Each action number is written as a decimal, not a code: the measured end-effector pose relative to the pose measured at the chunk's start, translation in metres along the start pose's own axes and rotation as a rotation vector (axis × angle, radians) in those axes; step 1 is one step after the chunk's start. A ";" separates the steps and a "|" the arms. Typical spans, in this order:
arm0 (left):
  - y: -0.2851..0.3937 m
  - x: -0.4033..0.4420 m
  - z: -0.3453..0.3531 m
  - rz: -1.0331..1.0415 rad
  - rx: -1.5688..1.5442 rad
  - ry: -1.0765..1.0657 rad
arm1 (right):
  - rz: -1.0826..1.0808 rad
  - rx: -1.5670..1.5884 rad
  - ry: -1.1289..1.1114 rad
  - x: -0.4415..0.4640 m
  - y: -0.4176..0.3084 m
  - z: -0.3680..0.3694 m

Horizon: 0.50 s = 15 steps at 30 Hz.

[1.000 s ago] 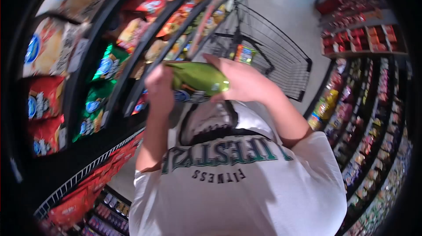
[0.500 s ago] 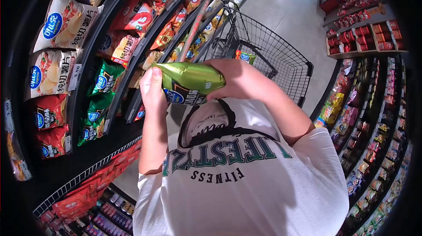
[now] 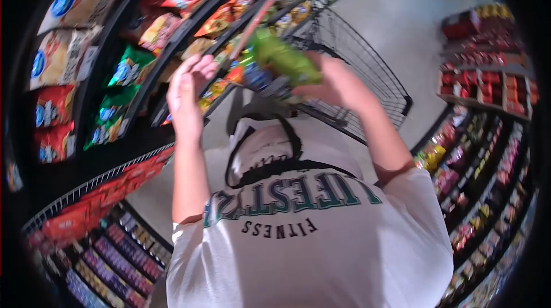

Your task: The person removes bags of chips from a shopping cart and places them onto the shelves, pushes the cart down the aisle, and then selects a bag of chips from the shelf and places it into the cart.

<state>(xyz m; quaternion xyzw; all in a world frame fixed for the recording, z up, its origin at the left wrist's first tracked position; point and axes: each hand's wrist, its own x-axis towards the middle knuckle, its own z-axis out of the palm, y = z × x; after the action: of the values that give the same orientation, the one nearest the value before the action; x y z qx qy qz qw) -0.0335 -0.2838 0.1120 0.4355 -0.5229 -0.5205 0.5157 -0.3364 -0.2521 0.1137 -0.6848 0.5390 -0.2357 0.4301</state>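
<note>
My right hand (image 3: 327,82) grips the right end of a green snack bag (image 3: 281,62), which is smeared by motion and tilted, its far end pointing up and left. Apart from the bag, my left hand (image 3: 191,78) is raised on the left with its fingers spread and nothing in it. Behind the bag and my right hand stands a black wire shopping cart (image 3: 367,67). Beside my left hand are shelves of chip bags, with green bags (image 3: 131,67) among them.
White chip bags (image 3: 63,58) and red bags (image 3: 54,106) fill the left shelves. A wire rack of red packets (image 3: 86,207) is at the lower left. More shelves of small packets (image 3: 468,187) curve along the right, below boxes of red goods (image 3: 485,87).
My left hand has let go of the green bag and moved left. My right hand has swung the bag to the right and tilted it toward the cart.
</note>
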 end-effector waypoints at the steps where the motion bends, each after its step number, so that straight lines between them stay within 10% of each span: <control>1: -0.004 -0.004 -0.011 -0.044 -0.016 0.030 | 0.105 -0.015 0.033 0.001 0.026 0.003; 15: -0.177 -0.119 -0.108 -0.668 0.063 0.275 | 0.724 0.110 0.401 -0.076 0.415 0.099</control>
<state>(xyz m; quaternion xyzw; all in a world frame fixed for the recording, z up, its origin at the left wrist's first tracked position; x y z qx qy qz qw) 0.0701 -0.1903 -0.0816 0.6638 -0.2933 -0.5806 0.3691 -0.5044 -0.1679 -0.2765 -0.3676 0.8047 -0.2264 0.4075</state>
